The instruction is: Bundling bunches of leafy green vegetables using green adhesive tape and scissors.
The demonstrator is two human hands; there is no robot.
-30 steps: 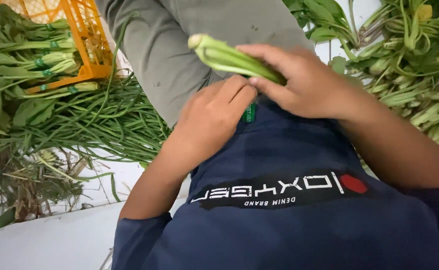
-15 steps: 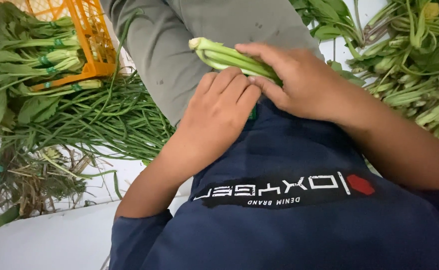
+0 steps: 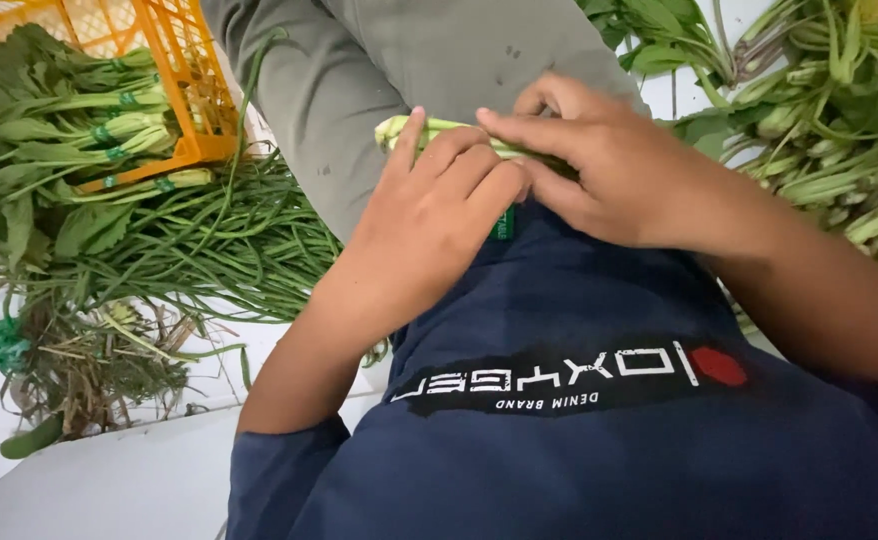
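While both hands meet at the middle of the view, the scene sorts by size as follows.

Shirt: a dark blue shirt (image 3: 579, 440) with a pale printed strip and a red mark fills the lower half, worn by the person whose arms reach forward.

Trouser leg: a grey trouser leg (image 3: 399, 90) lies across the top centre, right behind the hands.

Loose greens: a heap of leafy stalks (image 3: 819, 130) sits at upper right on the white surface (image 3: 109, 480), well apart from the crate.

Long beans: a spread of thin long beans (image 3: 209, 250) lies left of the leg, just below the crate, with dry roots and scraps beside it (a scrap of green string among them).

Crate: an orange plastic crate (image 3: 184, 80) at upper left holds tied bundles of leafy greens (image 3: 69, 130), each bound with a green band.

Right hand: the right hand (image 3: 609, 170) is closed over the bunch of green stalks (image 3: 424, 128), fingers curled on top of it.

Left hand: the left hand (image 3: 439, 215) presses against the same bunch from below, fingers narrow and together, fingertips touching the right hand's.

Bunch: the pale cut ends poke out to the left of both hands, in front of the grey leg; the rest is hidden under the fingers.
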